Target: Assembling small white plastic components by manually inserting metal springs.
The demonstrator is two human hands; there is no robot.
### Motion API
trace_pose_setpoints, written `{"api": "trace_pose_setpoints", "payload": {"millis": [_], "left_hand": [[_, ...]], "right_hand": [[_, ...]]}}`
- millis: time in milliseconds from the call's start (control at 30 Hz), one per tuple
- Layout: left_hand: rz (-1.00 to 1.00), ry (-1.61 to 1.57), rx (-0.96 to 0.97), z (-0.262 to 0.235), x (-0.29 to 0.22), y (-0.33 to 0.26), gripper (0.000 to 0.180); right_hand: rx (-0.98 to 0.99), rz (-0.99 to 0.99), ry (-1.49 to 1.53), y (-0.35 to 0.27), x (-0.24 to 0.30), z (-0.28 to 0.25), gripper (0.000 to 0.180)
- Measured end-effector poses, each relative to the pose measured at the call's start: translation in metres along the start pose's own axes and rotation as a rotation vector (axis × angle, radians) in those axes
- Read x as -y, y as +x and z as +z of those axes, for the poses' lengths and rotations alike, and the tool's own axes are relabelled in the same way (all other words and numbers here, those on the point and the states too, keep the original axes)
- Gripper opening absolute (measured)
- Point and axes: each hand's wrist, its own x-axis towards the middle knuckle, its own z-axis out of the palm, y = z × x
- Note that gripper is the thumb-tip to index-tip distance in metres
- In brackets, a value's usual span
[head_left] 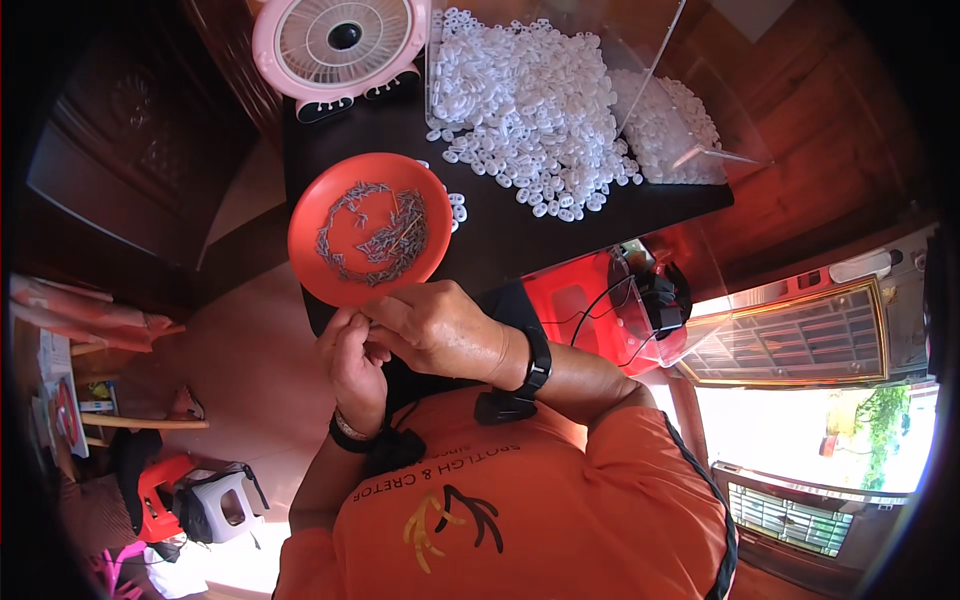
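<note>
Lettering on my shirt (540, 500) | left hand (358, 375), right hand (435, 325): pinched, can't tell on what | orange plate (304, 235) just beyond

This looks like a home: a dark, carved wooden door (125, 140) at ten o'clock, a pink plastic fan with a round grille (345, 36) at eleven, a grey plastic stool (229, 507) at eight, sunlit green foliage (885, 430) outdoors near four.

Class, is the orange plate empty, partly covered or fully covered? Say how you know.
Partly covered: small grey pieces lie on the plate, with bare orange showing among and around them.
</note>
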Motion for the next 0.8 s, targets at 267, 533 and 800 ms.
{"api": "trace_pose_setpoints", "payload": {"millis": [267, 533, 800], "left_hand": [[0.086, 0.089, 0.134, 0.003, -0.007, -0.001, 0.02], [0.126, 0.074, 0.145, 0.003, -0.012, -0.003, 0.025], [0.193, 0.165, 0.309, -0.002, -0.016, 0.001, 0.035]], "right_hand": [[-0.037, 0.055, 0.12, -0.003, -0.005, -0.009, 0.033], [-0.05, 0.077, 0.11, -0.001, 0.003, -0.013, 0.036], [-0.014, 0.065, 0.082, -0.004, 0.01, -0.017, 0.037]]}}
